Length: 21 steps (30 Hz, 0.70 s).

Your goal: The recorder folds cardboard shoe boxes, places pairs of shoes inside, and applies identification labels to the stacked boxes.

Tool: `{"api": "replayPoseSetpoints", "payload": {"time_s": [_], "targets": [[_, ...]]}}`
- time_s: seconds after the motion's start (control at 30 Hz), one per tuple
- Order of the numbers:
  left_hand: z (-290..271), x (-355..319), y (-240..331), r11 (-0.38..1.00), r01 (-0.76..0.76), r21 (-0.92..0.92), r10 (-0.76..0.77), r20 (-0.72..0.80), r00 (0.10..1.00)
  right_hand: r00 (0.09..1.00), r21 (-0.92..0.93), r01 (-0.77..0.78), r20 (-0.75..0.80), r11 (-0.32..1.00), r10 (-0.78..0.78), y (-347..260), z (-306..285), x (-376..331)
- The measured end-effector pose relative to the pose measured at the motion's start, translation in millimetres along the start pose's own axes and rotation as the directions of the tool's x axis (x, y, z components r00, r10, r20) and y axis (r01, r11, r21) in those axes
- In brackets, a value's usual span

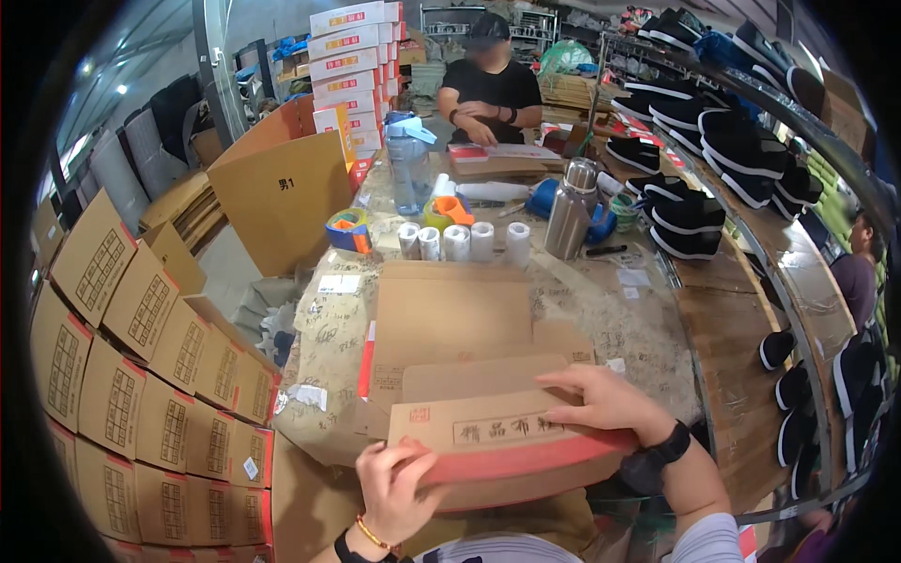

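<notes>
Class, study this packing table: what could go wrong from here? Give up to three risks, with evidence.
1. The cardboard box appears to reach past the table's near edge, so it might tip if the left hand and right hand let go.
2. The open cardboard lies just short of the upright white rolls; pushed forward, it could topple them.
3. The tall steel bottle might fall if bumped.
</notes>
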State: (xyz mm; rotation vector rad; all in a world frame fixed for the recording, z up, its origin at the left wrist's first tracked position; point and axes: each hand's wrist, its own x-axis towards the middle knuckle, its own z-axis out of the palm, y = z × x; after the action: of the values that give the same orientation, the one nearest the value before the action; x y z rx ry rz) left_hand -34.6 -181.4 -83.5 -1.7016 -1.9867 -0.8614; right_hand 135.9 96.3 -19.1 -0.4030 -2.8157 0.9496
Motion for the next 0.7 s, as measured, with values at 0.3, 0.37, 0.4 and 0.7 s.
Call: {"api": "replayPoseSetpoints", "payload": {"time_s": [0.3, 0.37, 0.4, 0.7], "targets": [[-7.7, -266.0, -14.5, 0.946, 0.209, 0.247, -0.309, 0.881, 0.359, 0.75, -0.294, 0.029, -0.625, 0.956, -0.215, 1.4, -2.2, -1.1], [-16.8, -317.9, -16.3, 0.903, 0.27, 0.335, -0.355, 0.935, 0.028, 0.719, -0.356, -0.022, -0.655, 0.934, -0.233, 8.4, 19.1, 6.9], [-19.3, -330.3, -18.1, 0.885, 0.3, 0.357, -0.359, 0.932, -0.051, 0.727, -0.423, -0.011, -0.625, 0.906, -0.284, 16.6, 28.7, 8.7], [-76.9, -224.0, -47.4, 0.831, 0.518, 0.205, -0.251, 0.968, 0.02, 0.803, -0.416, 0.074, -0.514, 0.906, -0.302, 40.1, 74.2, 10.9]]}}
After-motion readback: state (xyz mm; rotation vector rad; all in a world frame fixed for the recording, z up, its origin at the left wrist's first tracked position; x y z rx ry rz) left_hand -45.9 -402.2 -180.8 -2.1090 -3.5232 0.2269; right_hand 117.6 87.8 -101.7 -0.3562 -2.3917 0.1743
